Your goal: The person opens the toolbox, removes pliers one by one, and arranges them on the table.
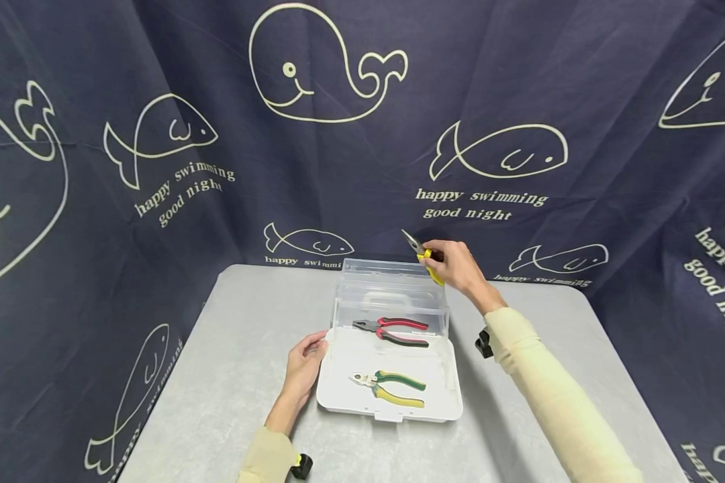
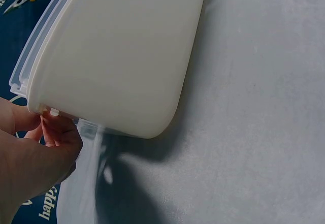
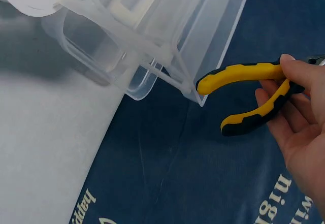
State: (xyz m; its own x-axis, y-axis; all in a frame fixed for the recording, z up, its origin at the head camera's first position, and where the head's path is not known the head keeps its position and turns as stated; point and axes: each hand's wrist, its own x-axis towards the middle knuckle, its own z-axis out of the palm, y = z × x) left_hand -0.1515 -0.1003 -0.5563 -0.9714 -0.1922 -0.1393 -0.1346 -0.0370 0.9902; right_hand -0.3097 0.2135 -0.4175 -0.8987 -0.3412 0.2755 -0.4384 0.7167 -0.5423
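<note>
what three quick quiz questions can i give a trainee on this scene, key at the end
1. Which one holds the yellow-and-black pliers: the left hand or the right hand?
2. True or false: the clear lid is shut down over the white box.
3. Fill in the blanks: the pliers lying nearest the front tab have one mostly ___ handle and one mostly ___ handle.

Key:
1. The right hand.
2. False: the lid stands open behind the box.
3. Green; yellow.
</note>
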